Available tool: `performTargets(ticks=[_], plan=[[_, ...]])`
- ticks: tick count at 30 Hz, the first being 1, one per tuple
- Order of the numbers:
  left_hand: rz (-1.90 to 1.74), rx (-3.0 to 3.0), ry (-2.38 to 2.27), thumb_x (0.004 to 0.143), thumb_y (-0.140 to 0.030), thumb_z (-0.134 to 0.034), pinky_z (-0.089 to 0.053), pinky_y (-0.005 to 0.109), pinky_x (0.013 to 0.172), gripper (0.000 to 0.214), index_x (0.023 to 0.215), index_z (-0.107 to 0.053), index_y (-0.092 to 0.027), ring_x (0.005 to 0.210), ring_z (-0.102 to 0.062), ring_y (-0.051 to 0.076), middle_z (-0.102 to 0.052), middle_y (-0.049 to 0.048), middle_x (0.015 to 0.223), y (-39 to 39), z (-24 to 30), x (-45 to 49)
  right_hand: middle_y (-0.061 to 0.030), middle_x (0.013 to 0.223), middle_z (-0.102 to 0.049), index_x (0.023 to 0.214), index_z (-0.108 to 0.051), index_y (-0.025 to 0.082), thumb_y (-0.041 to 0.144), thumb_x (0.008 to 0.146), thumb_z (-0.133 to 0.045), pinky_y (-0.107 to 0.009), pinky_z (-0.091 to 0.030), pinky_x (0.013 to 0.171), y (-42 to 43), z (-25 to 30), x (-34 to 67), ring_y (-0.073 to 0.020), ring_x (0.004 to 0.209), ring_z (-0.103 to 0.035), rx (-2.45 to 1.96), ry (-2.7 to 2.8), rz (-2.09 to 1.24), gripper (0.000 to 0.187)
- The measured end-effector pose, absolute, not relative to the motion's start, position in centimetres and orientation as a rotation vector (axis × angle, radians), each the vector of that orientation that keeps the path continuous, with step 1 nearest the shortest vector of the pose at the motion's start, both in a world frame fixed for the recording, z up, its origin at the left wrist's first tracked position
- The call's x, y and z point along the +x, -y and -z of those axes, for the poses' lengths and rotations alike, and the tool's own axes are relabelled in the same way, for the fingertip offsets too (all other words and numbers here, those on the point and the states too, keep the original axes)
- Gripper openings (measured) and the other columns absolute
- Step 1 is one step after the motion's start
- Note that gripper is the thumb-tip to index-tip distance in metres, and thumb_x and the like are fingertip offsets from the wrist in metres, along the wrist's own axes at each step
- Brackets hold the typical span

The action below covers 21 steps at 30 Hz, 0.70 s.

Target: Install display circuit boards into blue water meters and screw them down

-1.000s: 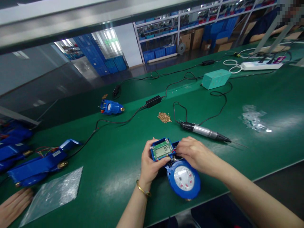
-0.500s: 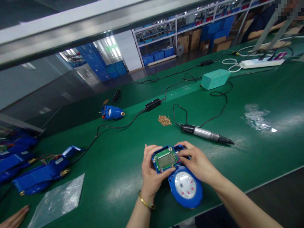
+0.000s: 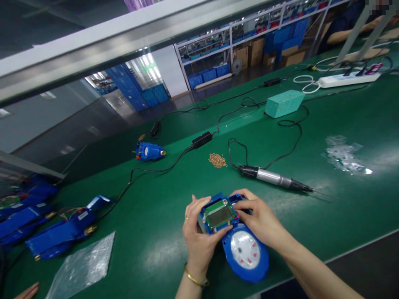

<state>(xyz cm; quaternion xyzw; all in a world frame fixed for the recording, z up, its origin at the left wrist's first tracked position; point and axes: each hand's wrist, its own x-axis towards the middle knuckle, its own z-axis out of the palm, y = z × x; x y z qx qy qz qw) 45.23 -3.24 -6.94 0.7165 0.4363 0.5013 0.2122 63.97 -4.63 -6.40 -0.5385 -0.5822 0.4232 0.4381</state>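
Observation:
My left hand (image 3: 196, 234) is closed around the blue cover of a meter, thumb on the near edge. Set in that cover is a green circuit board with a grey display (image 3: 220, 216). My right hand (image 3: 261, 216) grips the meter's blue housing (image 3: 229, 253) just beside the cover, fingertips bent into its open compartment; what they touch inside is hidden. A round white dial with red marks (image 3: 249, 249) faces up on the near part of the housing. Beyond my hands lie a pile of small brass-coloured screws (image 3: 217, 160) and an electric screwdriver (image 3: 272, 177) with a long thin bit.
Several blue meters (image 3: 62, 232) stand at the left by a clear plastic bag (image 3: 84, 265); another blue meter (image 3: 149, 151) sits farther back. Cables cross the green bench to a teal box (image 3: 285, 104) and a white power strip (image 3: 349, 79). Another person's hand (image 3: 28, 291) shows at lower left.
The display showed digits before and now looks blank. The cover with the board has tilted slightly in my left hand. The whole view has shifted a little.

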Motion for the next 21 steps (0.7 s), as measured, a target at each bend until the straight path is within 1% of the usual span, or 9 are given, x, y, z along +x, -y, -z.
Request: performTargets(ticks=[3,7,10,13,17,21], plan=[[-1.399,2.08,-1.193,0.066,-0.039,-0.087,-0.029,0.059,0.118,0.063,0.121,-0.059,-0.028,0.11,-0.062,0.026,-0.068,0.0045,0.114,3.4,6.9,44.9,-0.009,0.111,-0.061,0.08,-0.079,0.024,0.012,0.084,-0.062,-0.044,-0.043,0.101,4.6,6.4,63.8,-0.0257,0.111,-0.057,-1.343,1.401,-1.076,0.021],[-1.47,2.299,-1.144,0.069,-0.039,-0.086,-0.038,0.056,0.114,0.065,0.125,-0.058,-0.027,0.107,-0.065,0.026,-0.07,0.0058,0.114,3.6,6.8,44.4,-0.0089,0.113,-0.06,0.077,-0.078,0.023,0.014,0.084,-0.061,-0.045,-0.041,0.101,4.6,6.5,63.7,-0.0262,0.112,-0.055,-1.322,1.38,-1.11,0.021],[-1.532,2.47,-1.08,0.072,-0.039,-0.084,-0.047,0.052,0.109,0.063,0.127,-0.057,-0.022,0.106,-0.068,0.025,-0.071,0.0087,0.114,3.6,7.0,44.1,-0.0079,0.114,-0.059,0.073,-0.077,0.023,0.015,0.083,-0.062,-0.044,-0.039,0.103,4.7,6.5,63.9,-0.0258,0.114,-0.054,-1.325,1.367,-1.142,0.02],[-1.534,2.512,-1.042,0.077,-0.045,-0.078,-0.05,0.048,0.107,0.059,0.125,-0.059,-0.016,0.104,-0.069,0.024,-0.072,0.0117,0.112,3.6,7.0,44.4,-0.007,0.113,-0.058,0.071,-0.076,0.024,0.016,0.082,-0.061,-0.043,-0.037,0.102,4.6,6.4,64.0,-0.025,0.113,-0.053,-1.319,1.374,-1.159,0.02],[-1.442,2.439,-1.129,0.074,-0.055,-0.076,-0.053,0.044,0.105,0.063,0.121,-0.061,-0.016,0.101,-0.072,0.024,-0.074,0.0115,0.108,3.6,6.6,45.0,-0.007,0.112,-0.058,0.071,-0.076,0.024,0.019,0.082,-0.058,-0.042,-0.037,0.1,4.4,6.3,64.1,-0.0248,0.112,-0.053,-1.289,1.384,-1.192,0.021],[-1.327,2.387,-1.163,0.071,-0.058,-0.077,-0.055,0.044,0.103,0.065,0.12,-0.061,-0.019,0.101,-0.073,0.025,-0.075,0.0099,0.109,3.4,6.2,45.2,-0.0073,0.11,-0.058,0.068,-0.075,0.022,0.019,0.079,-0.057,-0.041,-0.038,0.097,4.2,6.2,64.3,-0.0245,0.109,-0.054,-1.264,1.381,-1.218,0.021]])
